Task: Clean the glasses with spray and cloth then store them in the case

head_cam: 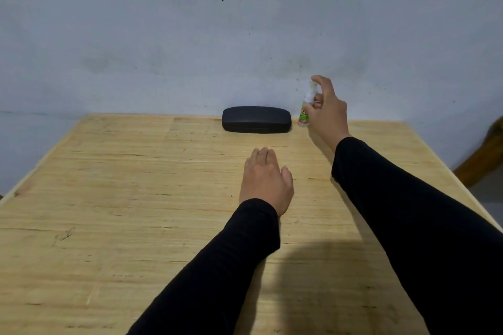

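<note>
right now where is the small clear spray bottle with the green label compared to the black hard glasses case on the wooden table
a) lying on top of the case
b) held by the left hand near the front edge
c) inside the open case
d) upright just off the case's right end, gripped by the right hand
d: the spray bottle stands upright beside the right end of the closed black case, with the right hand gripping it.

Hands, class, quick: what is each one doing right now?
Left hand: open, fingers straight, holding nothing.
Right hand: gripping the spray bottle beside the case.
</note>
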A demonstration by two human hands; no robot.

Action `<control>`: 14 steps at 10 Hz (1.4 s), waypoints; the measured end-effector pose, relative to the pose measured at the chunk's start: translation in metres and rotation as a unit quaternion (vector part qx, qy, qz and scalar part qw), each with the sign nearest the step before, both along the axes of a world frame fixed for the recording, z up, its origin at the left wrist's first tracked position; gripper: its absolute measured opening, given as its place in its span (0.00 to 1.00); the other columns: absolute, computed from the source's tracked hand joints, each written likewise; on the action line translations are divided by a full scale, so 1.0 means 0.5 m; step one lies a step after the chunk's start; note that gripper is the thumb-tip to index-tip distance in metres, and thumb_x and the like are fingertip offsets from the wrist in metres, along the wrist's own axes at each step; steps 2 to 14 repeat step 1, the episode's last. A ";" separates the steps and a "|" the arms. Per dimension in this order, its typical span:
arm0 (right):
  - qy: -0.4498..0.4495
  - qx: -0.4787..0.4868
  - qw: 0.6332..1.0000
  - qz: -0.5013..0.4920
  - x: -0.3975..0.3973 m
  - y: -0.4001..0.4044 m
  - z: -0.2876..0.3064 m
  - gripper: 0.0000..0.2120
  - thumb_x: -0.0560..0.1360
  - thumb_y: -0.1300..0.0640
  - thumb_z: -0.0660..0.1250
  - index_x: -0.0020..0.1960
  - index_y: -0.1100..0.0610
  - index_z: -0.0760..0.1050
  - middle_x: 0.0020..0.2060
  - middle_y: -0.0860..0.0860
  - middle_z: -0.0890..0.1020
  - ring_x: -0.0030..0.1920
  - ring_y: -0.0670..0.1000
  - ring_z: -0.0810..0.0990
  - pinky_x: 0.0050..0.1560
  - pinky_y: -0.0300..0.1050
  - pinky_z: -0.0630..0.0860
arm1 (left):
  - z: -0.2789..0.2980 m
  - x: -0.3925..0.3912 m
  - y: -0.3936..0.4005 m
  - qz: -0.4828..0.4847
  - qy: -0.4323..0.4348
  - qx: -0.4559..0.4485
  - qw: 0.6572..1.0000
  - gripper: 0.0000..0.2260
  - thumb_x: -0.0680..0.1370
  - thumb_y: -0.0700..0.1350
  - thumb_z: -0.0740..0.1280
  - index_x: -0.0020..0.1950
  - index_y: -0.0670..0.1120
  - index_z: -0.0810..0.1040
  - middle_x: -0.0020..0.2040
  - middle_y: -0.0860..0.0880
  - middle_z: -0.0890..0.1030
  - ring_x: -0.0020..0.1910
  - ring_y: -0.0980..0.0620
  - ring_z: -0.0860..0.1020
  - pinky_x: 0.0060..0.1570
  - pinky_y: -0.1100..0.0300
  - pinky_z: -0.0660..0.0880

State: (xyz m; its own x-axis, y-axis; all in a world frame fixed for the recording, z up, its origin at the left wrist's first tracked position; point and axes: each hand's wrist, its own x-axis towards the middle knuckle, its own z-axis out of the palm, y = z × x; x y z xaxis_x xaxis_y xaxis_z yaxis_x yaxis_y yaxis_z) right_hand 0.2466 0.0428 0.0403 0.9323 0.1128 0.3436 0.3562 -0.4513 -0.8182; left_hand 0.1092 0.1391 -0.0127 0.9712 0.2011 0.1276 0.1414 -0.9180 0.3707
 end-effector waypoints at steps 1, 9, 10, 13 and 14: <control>0.005 0.012 1.000 0.002 -0.014 -0.003 0.010 0.31 0.75 0.69 0.64 0.71 0.46 0.61 0.53 0.53 0.74 0.49 0.46 0.75 0.31 0.19 0.67 | -0.005 0.005 0.001 0.008 -0.015 -0.003 1.000 0.25 0.80 0.50 0.49 0.74 0.38 0.56 0.75 0.41 0.59 0.75 0.46 0.54 0.75 0.53 0.49; 0.005 0.012 1.000 0.002 -0.014 -0.003 0.010 0.31 0.75 0.69 0.64 0.71 0.46 0.61 0.53 0.53 0.74 0.49 0.46 0.75 0.31 0.19 0.67 | -0.005 0.005 0.001 0.008 -0.015 -0.003 1.000 0.25 0.80 0.50 0.49 0.74 0.38 0.56 0.75 0.41 0.59 0.75 0.46 0.54 0.75 0.53 0.49; 0.005 0.012 1.000 0.002 -0.014 -0.003 0.010 0.31 0.75 0.69 0.64 0.71 0.46 0.61 0.53 0.53 0.74 0.49 0.46 0.75 0.31 0.19 0.67 | -0.005 0.005 0.001 0.008 -0.015 -0.003 1.000 0.25 0.80 0.50 0.49 0.74 0.38 0.56 0.75 0.41 0.59 0.75 0.46 0.54 0.75 0.53 0.49; 0.005 0.012 1.000 0.002 -0.014 -0.003 0.010 0.31 0.75 0.69 0.64 0.71 0.46 0.61 0.53 0.53 0.74 0.49 0.46 0.75 0.31 0.19 0.67 | -0.005 0.005 0.001 0.008 -0.015 -0.003 1.000 0.25 0.80 0.50 0.49 0.74 0.38 0.56 0.75 0.41 0.59 0.75 0.46 0.54 0.75 0.53 0.49; 0.005 0.012 1.000 0.002 -0.014 -0.003 0.010 0.31 0.75 0.69 0.64 0.71 0.46 0.61 0.53 0.53 0.74 0.49 0.46 0.75 0.31 0.19 0.67 | -0.005 0.005 0.001 0.008 -0.015 -0.003 1.000 0.25 0.80 0.50 0.49 0.74 0.38 0.56 0.75 0.41 0.59 0.75 0.46 0.54 0.75 0.53 0.49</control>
